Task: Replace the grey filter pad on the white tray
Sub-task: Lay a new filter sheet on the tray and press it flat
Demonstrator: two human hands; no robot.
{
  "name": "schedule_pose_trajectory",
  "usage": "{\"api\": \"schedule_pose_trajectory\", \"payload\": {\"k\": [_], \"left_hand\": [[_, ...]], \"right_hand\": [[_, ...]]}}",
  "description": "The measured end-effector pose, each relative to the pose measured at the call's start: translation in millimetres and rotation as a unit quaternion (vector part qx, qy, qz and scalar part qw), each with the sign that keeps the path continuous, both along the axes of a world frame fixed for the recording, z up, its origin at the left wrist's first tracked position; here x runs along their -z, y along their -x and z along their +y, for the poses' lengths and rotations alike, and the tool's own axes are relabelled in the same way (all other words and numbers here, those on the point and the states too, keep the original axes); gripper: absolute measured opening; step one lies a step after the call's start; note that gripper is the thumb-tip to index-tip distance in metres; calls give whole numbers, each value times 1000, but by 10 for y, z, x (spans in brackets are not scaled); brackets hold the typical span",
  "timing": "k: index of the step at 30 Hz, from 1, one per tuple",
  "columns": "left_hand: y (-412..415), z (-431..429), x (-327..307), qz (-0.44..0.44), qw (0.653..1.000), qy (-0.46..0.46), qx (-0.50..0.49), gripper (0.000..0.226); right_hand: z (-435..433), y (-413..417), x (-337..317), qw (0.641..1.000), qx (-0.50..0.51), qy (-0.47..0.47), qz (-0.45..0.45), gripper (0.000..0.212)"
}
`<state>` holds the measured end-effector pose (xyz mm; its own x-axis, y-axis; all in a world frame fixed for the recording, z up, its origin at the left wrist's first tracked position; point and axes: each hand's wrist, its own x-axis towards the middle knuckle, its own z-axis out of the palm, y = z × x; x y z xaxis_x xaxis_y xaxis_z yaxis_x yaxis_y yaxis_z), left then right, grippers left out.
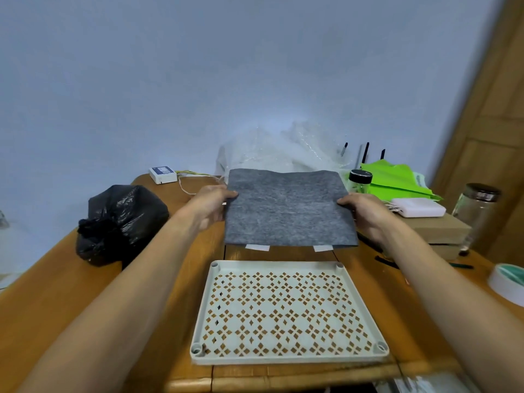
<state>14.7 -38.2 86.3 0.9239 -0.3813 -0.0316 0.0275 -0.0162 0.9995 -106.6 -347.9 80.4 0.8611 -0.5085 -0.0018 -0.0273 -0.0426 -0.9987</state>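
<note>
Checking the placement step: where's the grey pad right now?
Head view, centre: the pad is held at its side edges by the left hand and right hand, just beyond the far rim of the tray, not yet on it.

One grey filter pad [289, 208], one white tray [283, 359], two hands [211, 205] [367, 215], one black bag [122, 222], two glass jars [359, 182] [475, 214], one tape roll [507, 282], three antennas [365, 153].
</note>
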Motion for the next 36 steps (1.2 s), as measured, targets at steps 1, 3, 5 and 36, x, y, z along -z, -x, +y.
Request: {"api": "schedule_pose_trajectory", "payload": {"k": [1, 3, 5, 36], "left_hand": [[46, 16, 2, 6, 1000, -11, 6, 20], [178, 62, 20, 16, 999, -33, 18, 16], [290, 116, 54, 28, 998, -48, 27, 14], [540, 492, 1045, -225, 864, -441, -88, 37]], "right_hand": [[11, 50, -6, 1000, 1, 0, 5, 10], [49, 175, 4, 1000, -4, -3, 15, 8], [92, 303, 23, 999, -17, -14, 26, 8], [701, 507, 917, 948, -13, 298, 115, 37]]}}
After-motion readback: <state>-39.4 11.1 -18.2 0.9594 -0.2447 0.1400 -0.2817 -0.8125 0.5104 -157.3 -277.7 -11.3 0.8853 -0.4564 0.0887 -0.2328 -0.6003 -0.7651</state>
